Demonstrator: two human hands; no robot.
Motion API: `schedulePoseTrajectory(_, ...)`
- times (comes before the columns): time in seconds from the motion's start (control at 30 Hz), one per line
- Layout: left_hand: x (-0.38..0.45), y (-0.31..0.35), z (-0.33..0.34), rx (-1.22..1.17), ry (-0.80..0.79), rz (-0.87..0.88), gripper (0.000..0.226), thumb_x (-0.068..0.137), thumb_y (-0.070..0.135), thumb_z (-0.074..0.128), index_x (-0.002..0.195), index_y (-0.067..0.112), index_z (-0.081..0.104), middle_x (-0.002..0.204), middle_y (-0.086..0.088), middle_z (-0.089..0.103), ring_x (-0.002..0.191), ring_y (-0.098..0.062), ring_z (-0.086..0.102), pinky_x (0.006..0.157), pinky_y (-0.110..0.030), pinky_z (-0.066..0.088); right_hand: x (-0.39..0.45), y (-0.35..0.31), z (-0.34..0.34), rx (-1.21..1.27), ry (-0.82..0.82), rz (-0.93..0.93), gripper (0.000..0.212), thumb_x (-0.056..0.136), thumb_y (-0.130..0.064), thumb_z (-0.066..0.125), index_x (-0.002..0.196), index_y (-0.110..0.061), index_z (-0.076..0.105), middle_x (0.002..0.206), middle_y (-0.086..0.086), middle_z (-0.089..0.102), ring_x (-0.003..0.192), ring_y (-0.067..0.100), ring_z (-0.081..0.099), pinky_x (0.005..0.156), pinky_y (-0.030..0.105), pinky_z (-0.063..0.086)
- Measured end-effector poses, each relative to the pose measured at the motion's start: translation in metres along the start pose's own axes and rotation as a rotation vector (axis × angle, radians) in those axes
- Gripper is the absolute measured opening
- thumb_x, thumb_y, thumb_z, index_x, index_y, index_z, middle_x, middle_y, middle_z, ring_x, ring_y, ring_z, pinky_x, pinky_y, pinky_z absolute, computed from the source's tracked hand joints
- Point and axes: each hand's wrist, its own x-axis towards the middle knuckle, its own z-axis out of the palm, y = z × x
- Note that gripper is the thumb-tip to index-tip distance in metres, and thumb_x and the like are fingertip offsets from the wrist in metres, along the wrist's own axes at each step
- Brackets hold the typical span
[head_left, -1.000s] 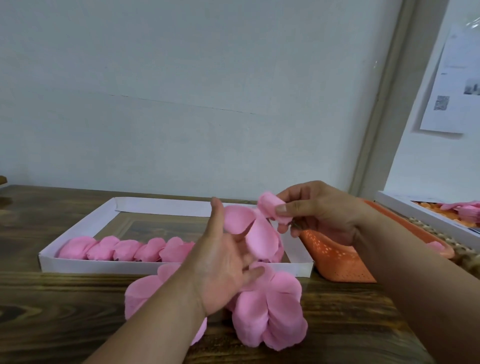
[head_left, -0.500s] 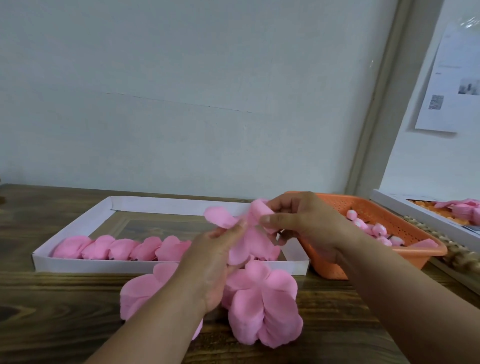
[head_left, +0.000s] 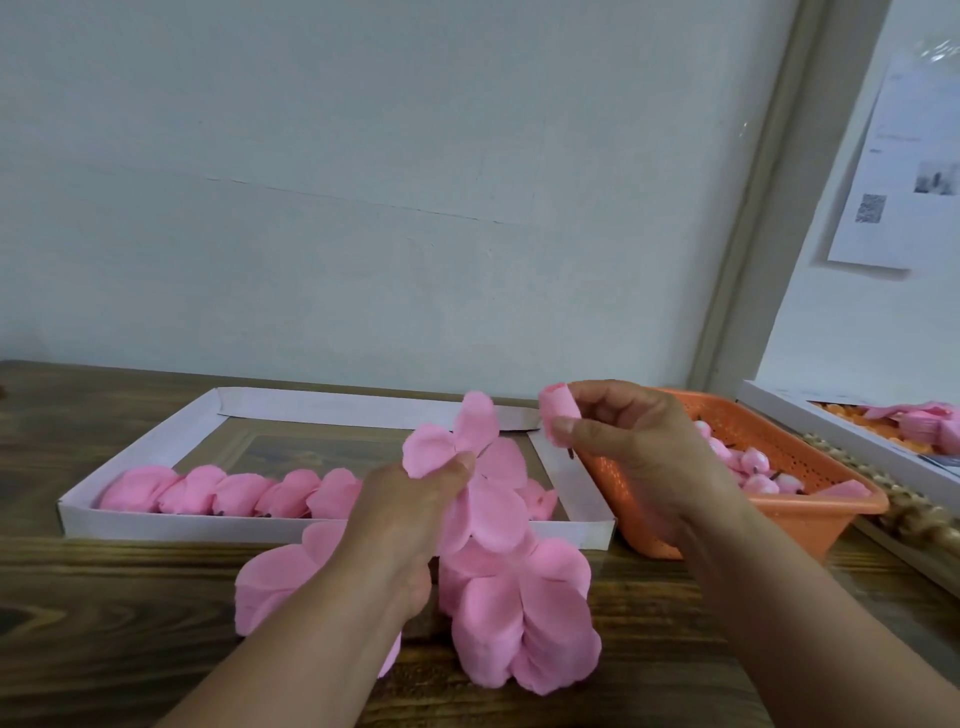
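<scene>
Works at a wide brown wooden table by a pale wall. Has a flat white tray lying on it, with a row of pink flowers tucked along the near side inside. Right of the tray, touching its corner or very close (cannot tell which), has an orange basket with little pink buds in it. In front of the tray, on the bare wood, has a thick pile of pink petals, partly under the left arm.

Holds the left hand up above that pile, in front of the tray's near wall. Pinches a petal piece between thumb and curled fingers, with its round lobes fanning up and down from the grip.

Holds the right hand up over the left end of the basket, near the left hand but apart from it. Curls those fingers too, and pinches a small rolled bud between thumb and first finger, with it poking out to the left — just beside the top petal, not touching it
</scene>
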Motion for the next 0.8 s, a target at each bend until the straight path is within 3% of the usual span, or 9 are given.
schedulePoseTrajectory(0.07, -0.003, 0.002, 0.002, -0.044, -0.007, -0.053, 0.016, 0.086, 0.026, 0.068, 0.095, 0.012, 0.067, 0.094, -0.006, 0.07, 0.09, -0.024, 0.065, 0.087, -0.047, 0.053, -0.003, 0.001, 0.009, 0.076, 0.018, -0.042, 0.011, 0.072, -0.004, 0.073, 0.082, -0.009, 0.071, 0.078, 0.011, 0.071, 0.066, 0.015, 0.061, 0.057, 0.022, 0.047)
schedulePoseTrajectory(0.13, -0.006, 0.005, 0.003, -0.054, -0.02, -0.078, 0.017, 0.089, 0.025, 0.066, 0.098, 0.012, 0.067, 0.098, -0.009, 0.07, 0.095, -0.028, 0.065, 0.093, -0.052, 0.05, -0.006, 0.003, 0.019, 0.062, -0.022, -0.061, 0.01, 0.073, -0.002, 0.073, 0.081, -0.006, 0.07, 0.079, 0.015, 0.071, 0.068, 0.021, 0.063, 0.06, 0.03, 0.049)
schedulePoseTrajectory(0.37, -0.011, 0.01, 0.005, -0.023, -0.178, -0.076, 0.024, 0.092, 0.032, 0.06, 0.103, 0.014, 0.071, 0.104, -0.008, 0.073, 0.102, -0.025, 0.067, 0.095, -0.052, 0.049, -0.01, 0.003, 0.032, -0.099, -0.03, -0.135, 0.024, 0.073, 0.004, 0.073, 0.075, -0.02, 0.07, 0.076, 0.005, 0.073, 0.072, 0.017, 0.069, 0.069, 0.035, 0.057)
schedulePoseTrajectory(0.6, -0.014, 0.015, 0.003, -0.022, -0.144, -0.081, 0.034, 0.096, 0.038, 0.05, 0.113, 0.013, 0.066, 0.106, -0.009, 0.071, 0.102, -0.028, 0.066, 0.098, -0.052, 0.048, -0.013, 0.001, 0.032, -0.328, -0.016, -0.194, 0.018, 0.073, 0.002, 0.073, 0.069, -0.015, 0.067, 0.07, 0.006, 0.07, 0.059, 0.016, 0.064, 0.055, 0.038, 0.053)
schedulePoseTrajectory(0.7, -0.015, 0.016, 0.003, -0.002, -0.111, -0.078, 0.039, 0.096, 0.042, 0.048, 0.116, 0.012, 0.062, 0.11, -0.009, 0.069, 0.104, -0.029, 0.064, 0.097, -0.049, 0.048, -0.013, 0.0, 0.028, -0.347, -0.003, -0.181, 0.017, 0.075, 0.003, 0.071, 0.072, -0.014, 0.068, 0.071, 0.002, 0.071, 0.061, 0.017, 0.067, 0.056, 0.034, 0.054)
schedulePoseTrajectory(0.8, -0.015, 0.016, 0.004, 0.008, -0.119, -0.073, 0.039, 0.097, 0.041, 0.046, 0.117, 0.011, 0.061, 0.112, -0.011, 0.068, 0.106, -0.031, 0.062, 0.098, -0.05, 0.047, -0.012, 0.0, 0.025, -0.35, 0.011, -0.162, 0.017, 0.076, 0.002, 0.071, 0.077, -0.015, 0.069, 0.071, -0.005, 0.071, 0.063, 0.007, 0.066, 0.056, 0.023, 0.054)
